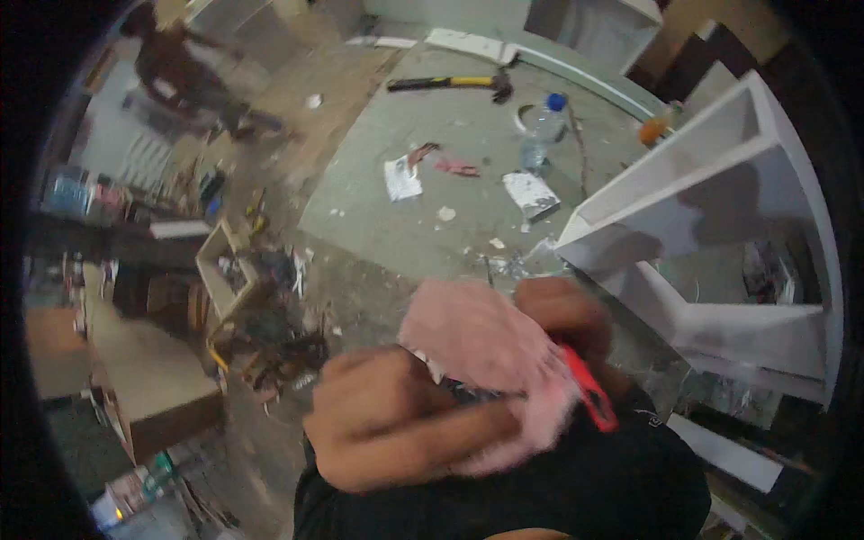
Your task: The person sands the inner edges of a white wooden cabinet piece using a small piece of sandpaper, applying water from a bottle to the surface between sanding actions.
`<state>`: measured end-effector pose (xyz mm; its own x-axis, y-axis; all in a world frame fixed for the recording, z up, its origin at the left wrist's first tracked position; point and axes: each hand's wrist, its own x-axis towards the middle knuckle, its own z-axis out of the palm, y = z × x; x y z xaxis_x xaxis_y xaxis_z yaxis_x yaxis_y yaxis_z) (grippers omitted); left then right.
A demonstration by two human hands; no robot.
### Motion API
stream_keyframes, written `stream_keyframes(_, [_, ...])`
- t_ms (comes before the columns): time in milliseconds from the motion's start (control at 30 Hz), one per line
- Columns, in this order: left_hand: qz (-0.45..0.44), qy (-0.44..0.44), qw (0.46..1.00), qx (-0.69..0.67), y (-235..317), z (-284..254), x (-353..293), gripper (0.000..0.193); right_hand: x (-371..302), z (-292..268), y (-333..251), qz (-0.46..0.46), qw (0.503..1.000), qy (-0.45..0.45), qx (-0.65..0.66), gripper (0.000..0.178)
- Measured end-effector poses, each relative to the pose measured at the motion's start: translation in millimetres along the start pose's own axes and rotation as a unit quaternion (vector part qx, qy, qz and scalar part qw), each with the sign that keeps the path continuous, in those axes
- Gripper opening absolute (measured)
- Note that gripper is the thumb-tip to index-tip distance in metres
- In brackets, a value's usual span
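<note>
The fingers (463, 434) of your left hand (382, 418) grasp pink cloth (468, 324). Your right hand (569, 315), beside a red handle (583, 378), is blurred; I cannot tell its grip.

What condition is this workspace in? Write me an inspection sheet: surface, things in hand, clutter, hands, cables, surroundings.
Surface: greenish sheet, littered with scraps.
Things in hand: pink cloth, bunched; red item beside it, kind unclear.
Clutter: hammer, blue-capped bottle, white paper scrap.
Hands: left hand and right hand both at the cloth; blurred, exact grip unclear.
Cables: cannot tell; dark tangle at left is blurred.
Surroundings: white frame at right; another person at upper left.
</note>
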<state>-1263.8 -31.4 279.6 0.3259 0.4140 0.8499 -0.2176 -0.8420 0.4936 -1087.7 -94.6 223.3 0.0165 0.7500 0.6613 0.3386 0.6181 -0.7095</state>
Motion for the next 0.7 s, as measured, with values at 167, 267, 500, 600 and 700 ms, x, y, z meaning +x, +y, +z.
stream_keyframes(167, [0.032,0.059,0.997,-0.034,17.7,1.6,-4.3,0.022,19.8,-1.8,-18.1,-0.117,0.988,-0.028,0.092,0.025])
stream_keyframes(267, [0.038,0.074,0.996,-0.045,17.6,3.1,-7.2,0.020,14.6,7.5,-21.5,-0.166,0.980,0.055,0.093,0.023])
stream_keyframes(500, [0.061,0.093,0.991,-0.072,20.1,5.4,-7.2,0.018,6.7,12.7,-27.6,-0.157,0.978,0.123,0.065,0.021])
stream_keyframes(600, [0.079,0.101,0.988,-0.090,26.8,9.4,-7.5,0.019,0.0,16.3,-29.1,-0.148,0.977,0.145,0.055,0.020])
stream_keyframes(700, [0.085,0.101,0.986,-0.103,26.1,9.1,-8.3,0.021,-2.2,21.8,-32.1,-0.133,0.975,0.172,0.051,0.019])
